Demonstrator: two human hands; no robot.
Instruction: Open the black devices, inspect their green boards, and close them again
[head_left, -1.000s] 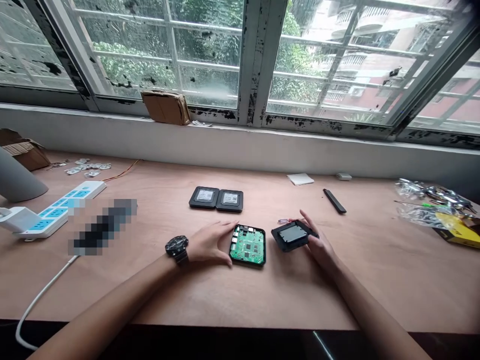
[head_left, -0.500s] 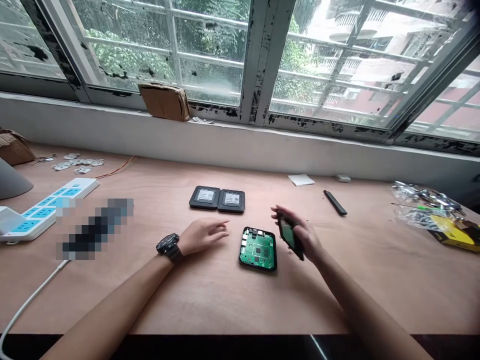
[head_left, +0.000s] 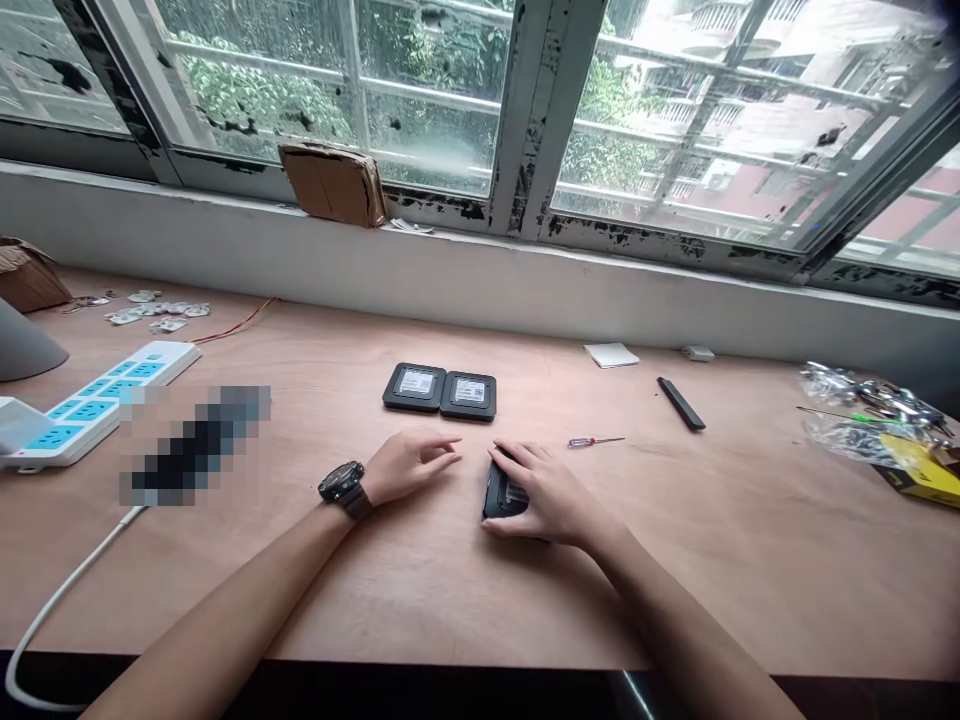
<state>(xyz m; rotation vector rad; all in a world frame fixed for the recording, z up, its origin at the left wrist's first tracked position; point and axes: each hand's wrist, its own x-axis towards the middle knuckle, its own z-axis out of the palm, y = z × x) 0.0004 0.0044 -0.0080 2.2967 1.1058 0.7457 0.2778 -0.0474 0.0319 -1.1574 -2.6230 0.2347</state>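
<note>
My right hand (head_left: 551, 498) grips a black plastic cover (head_left: 496, 492) from above, thumb at the near edge and fingers at the far edge. The cover sits over the small case with the green circuit board, which it and my hand now hide. A pale label shows partly beneath the fingers. To the left, my left hand (head_left: 409, 466), with a black watch (head_left: 343, 486) on the wrist, rests on the table, fingers loosely spread and holding nothing. Behind the hands lie two black boxes with white labels (head_left: 439, 391), side by side. Right of my right hand is a small screwdriver (head_left: 596, 441).
A white power strip (head_left: 101, 400) and a blurred-out dark object (head_left: 196, 445) occupy the left side. Farther right are a black strip (head_left: 681, 404), a white paper pad (head_left: 611, 356), and plastic bags beside a yellow-black box (head_left: 919, 470). The wall and window sill bound the back.
My right hand has moved left and down, bringing the tilted cover flat over the circuit-board case. The screwdriver is now visible where that hand was. My left hand stays nearly still.
</note>
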